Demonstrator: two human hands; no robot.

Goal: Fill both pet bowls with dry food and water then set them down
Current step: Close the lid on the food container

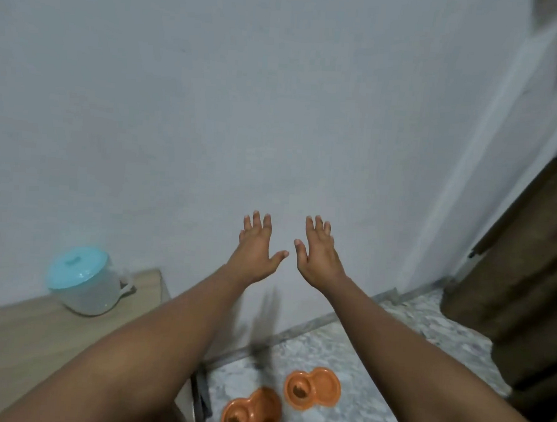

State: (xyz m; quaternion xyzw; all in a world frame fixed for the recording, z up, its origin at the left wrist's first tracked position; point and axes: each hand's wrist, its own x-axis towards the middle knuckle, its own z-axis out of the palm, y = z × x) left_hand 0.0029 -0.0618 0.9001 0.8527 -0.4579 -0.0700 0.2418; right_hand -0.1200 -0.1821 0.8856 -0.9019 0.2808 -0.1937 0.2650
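Observation:
Two orange double pet bowls lie on the marble-patterned floor below my arms. The near bowl (251, 412) has brown dry food in its left cup. The far bowl (312, 389) also has brown food in its left cup; whether the other cups hold water I cannot tell. My left hand (255, 250) and my right hand (318, 254) are stretched out in front of me at the pale wall, backs up, fingers spread, holding nothing and well above the bowls.
A clear jug with a turquoise lid (85, 280) stands on a light wooden table (18, 341) at the left. A brown curtain (526, 291) hangs at the right. A grey skirting strip (295, 332) runs along the wall base.

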